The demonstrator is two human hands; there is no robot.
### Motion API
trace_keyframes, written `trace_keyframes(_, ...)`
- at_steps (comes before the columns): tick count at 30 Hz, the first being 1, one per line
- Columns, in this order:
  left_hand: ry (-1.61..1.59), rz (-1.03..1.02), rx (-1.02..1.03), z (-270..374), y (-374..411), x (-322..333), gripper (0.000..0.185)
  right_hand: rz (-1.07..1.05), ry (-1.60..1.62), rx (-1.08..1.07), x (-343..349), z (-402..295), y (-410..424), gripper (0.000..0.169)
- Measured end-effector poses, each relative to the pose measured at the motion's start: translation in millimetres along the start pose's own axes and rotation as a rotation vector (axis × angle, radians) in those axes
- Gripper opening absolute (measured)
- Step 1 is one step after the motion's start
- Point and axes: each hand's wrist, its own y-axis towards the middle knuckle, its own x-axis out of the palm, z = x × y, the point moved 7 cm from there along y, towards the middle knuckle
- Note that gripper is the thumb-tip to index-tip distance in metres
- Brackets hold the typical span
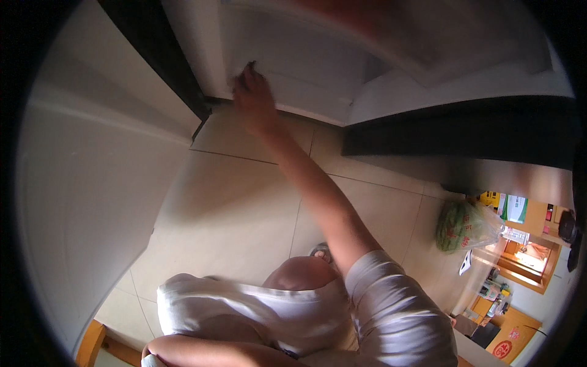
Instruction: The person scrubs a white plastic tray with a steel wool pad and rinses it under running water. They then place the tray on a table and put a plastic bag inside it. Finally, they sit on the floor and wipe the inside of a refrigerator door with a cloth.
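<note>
My right hand (255, 101) reaches forward beside the pale inner wall of a white recess (312, 87), its fingers curled and blurred. A small dark shape (251, 65) shows at the fingertips; whether it is held cannot be told. My left hand is out of view; a bent bare limb crosses the bottom edge. A large white panel (101, 183), perhaps an open door, stands at the left. A blurred pale form with a reddish patch (344, 16) spans the top, too unclear to name.
A green striped watermelon in a clear plastic bag (451, 227) sits on the tiled floor (229, 192) at the right. Near the white recess runs a dark panel (449, 128). Wooden furniture (518, 337) and a wood-framed opening (532, 257) lie farther right.
</note>
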Motion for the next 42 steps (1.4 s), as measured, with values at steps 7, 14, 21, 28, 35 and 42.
trace_keyframes(7,0.007,-0.016,-0.003,-2,-1,10,0.056,-0.139,0.013,0.01,-18,31,-41,0.035)
trace_keyframes(14,0.062,0.004,0.01,3,-7,23,0.055,-0.238,-0.219,0.177,-85,87,-109,0.043)
trace_keyframes(21,0.035,-0.061,0.0,0,-7,31,0.055,-0.068,0.058,0.141,26,13,-41,0.047)
trace_keyframes(28,0.027,-0.054,-0.012,-4,-9,31,0.054,-0.133,-0.231,-0.008,25,-8,-29,0.038)
trace_keyframes(35,0.035,-0.053,-0.004,-5,-8,34,0.053,-0.037,-0.557,0.076,-99,109,-129,0.049)
trace_keyframes(42,0.038,-0.052,0.001,-3,-7,32,0.053,-0.592,0.037,0.561,-112,85,-149,0.033)
